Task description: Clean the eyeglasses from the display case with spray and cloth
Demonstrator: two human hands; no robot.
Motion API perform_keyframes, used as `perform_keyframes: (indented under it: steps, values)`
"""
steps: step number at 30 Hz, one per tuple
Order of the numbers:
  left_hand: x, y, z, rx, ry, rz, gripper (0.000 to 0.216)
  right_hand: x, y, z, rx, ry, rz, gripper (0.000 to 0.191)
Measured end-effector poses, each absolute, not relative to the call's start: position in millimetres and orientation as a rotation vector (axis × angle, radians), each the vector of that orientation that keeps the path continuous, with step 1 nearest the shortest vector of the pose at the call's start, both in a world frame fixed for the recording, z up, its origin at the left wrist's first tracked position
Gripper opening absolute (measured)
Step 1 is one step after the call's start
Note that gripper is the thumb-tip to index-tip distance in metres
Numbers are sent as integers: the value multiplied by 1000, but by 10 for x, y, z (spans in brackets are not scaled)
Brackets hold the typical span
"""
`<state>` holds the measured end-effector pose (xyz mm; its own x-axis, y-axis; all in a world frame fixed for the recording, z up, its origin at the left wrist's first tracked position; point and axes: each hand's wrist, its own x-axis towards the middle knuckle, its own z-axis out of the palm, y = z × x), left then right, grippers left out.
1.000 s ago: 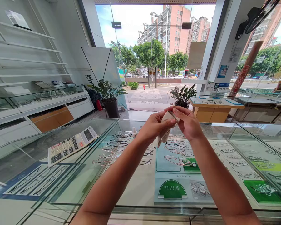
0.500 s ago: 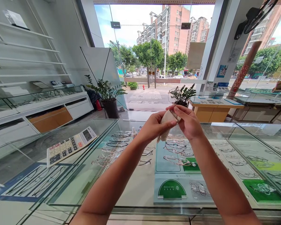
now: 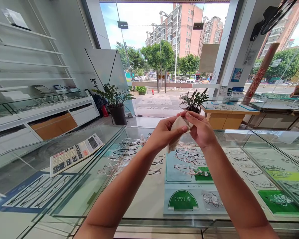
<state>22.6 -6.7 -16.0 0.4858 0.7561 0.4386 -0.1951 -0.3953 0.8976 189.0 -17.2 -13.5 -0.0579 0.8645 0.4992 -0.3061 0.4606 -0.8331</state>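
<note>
Out over the glass counter, my left hand [image 3: 165,132] is closed on a beige cloth [image 3: 178,125], with the thumb pressing across it. Part of the cloth hangs below the fingers. Close against it, my right hand [image 3: 201,128] pinches a thin-rimmed pair of glasses [image 3: 181,102], whose fine outline shows above the fingers in front of a plant. Cloth and fingers hide most of the glasses. Below the hands, several eyeglass frames [image 3: 186,154] lie in rows in the case. A small white spray bottle [image 3: 142,140] stands left of the left wrist.
A large calculator [image 3: 76,154] rests on the glass counter [image 3: 137,217] at left, near a blue tray [image 3: 37,191] of frames. A green MOHOE sign [image 3: 183,200] lies in front. Potted plants [image 3: 117,114] and another display table [image 3: 224,116] stand beyond.
My left thumb and the cloth have shifted slightly, and the cloth's hanging end sits a little lower. Both hands keep their hold in nearly the same place.
</note>
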Motion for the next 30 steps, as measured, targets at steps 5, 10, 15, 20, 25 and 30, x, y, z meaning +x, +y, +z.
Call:
perform_keyframes:
  steps: [5, 10, 15, 20, 25, 30]
  values:
    - [248, -55, -180, 1665, 494, 1164, 47, 1869, -193, -137, -553, -1267, 1061, 27]
    - [329, -53, -223, 1631, 474, 1274, 40, 1847, -217, -140, -513, -1245, 1106, 23]
    - [407, -46, -261, 1552, 468, 1380, 38, 1797, -237, -135, -558, -1278, 1073, 25]
    - [439, -32, -276, 1509, 464, 1490, 39, 1744, -259, -125, -495, -1348, 1051, 29]
    - [390, 6, -286, 1606, 444, 1438, 49, 1791, -239, -118, -564, -1334, 1007, 31]
    - [237, 40, -213, 1723, 416, 1133, 45, 1851, -201, -103, -627, -1213, 1039, 25]
